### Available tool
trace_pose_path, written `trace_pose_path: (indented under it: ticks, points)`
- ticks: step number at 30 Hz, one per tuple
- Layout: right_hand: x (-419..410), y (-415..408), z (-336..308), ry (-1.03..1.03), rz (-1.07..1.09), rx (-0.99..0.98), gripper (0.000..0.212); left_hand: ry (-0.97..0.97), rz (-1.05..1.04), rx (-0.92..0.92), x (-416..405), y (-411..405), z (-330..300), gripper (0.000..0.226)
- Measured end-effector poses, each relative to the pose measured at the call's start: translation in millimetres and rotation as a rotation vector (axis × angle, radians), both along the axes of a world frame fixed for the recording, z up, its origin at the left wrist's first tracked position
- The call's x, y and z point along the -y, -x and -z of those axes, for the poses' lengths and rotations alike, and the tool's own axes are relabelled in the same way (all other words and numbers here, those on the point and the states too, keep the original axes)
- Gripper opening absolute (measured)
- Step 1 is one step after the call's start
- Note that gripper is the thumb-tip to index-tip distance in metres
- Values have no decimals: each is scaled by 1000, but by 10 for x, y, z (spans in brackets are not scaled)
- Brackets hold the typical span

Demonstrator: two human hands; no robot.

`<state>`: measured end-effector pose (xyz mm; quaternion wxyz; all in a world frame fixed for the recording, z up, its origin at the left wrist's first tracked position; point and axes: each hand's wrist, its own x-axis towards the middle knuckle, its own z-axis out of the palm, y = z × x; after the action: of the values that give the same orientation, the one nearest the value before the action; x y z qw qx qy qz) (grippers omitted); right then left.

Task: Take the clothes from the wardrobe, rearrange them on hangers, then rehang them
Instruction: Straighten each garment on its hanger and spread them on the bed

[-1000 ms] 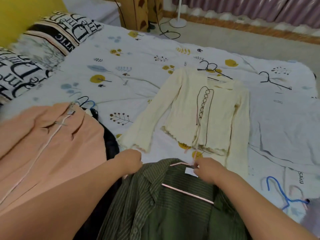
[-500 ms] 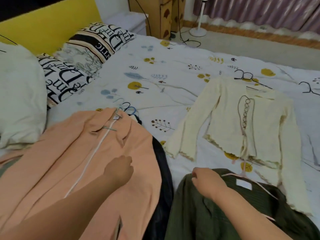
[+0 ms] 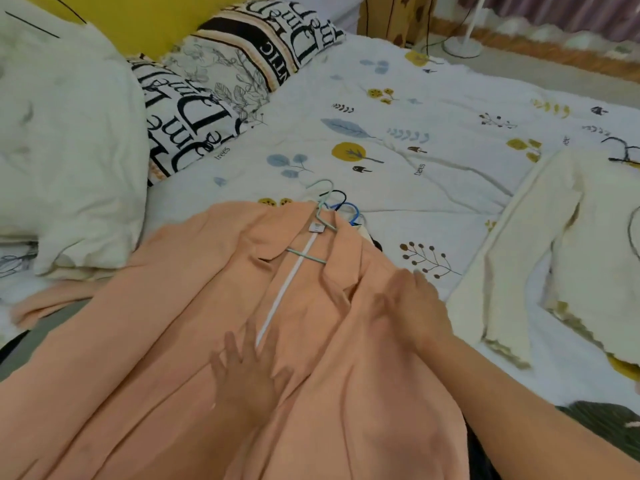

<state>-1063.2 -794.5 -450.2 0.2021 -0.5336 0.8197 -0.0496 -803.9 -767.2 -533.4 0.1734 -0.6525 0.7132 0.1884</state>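
Note:
A peach jacket [image 3: 173,341] lies spread on the bed on a pale green hanger [image 3: 323,216], its collar pointing away from me. My left hand [image 3: 247,372] rests flat on the jacket's front with fingers spread. My right hand [image 3: 412,306] lies flat on the jacket's right lapel and shoulder, blurred. A cream lace-up top [image 3: 568,258] lies to the right on a black hanger [image 3: 623,154]. A corner of a green striped shirt [image 3: 602,424] shows at the lower right. Blue and black hanger hooks [image 3: 346,202] stick out from under the jacket's collar.
The bed has a white leaf-print sheet [image 3: 381,126]. Lettered pillows [image 3: 214,98] and a folded white blanket [image 3: 62,150] sit at the left by a yellow headboard. Beyond the bed are a wooden cabinet [image 3: 394,15] and a fan stand [image 3: 460,46] on the floor.
My view swung left from the green shirt to the peach jacket. Both hands left the green shirt and now lie flat on the peach jacket.

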Motion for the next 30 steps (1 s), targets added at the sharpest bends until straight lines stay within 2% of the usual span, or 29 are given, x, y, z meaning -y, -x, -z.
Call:
trace_pose_path:
  ticks: [2, 4, 6, 11, 15, 19, 22, 23, 27, 30]
  points:
    - [250, -60, 64, -13, 59, 6, 40, -5, 10, -25, 21, -17, 81, 76]
    - [428, -122, 127, -74, 63, -9, 22, -26, 23, -41, 41, -38, 120, 75]
    - [497, -195, 160, -89, 96, -30, 15, -41, 24, -41, 55, -56, 140, 74]
    - [372, -351, 101, 8, 149, -123, 35, -108, 24, -6, 91, -69, 139, 75]
    - [241, -446, -40, 15, 75, -249, 27, -191, 32, 34, 122, -38, 1, 77]
    - [48, -559, -322, 50, -135, -163, 11, -248, 54, -18, 152, -62, -362, 74]
    - [-160, -682, -651, 94, -216, -30, 38, -175, 3, -119, 177, -127, -731, 65]
    - [-233, -710, -779, 126, -202, 32, 40, -126, -17, -144, 176, -166, -881, 62]
    - [-519, -705, -1351, 214, -141, 193, 36, 134, -202, -242, 170, -416, -1616, 59]
    - [-718, -656, -1804, 295, -138, 362, 31, 359, -400, -404, 163, -605, -2286, 43]
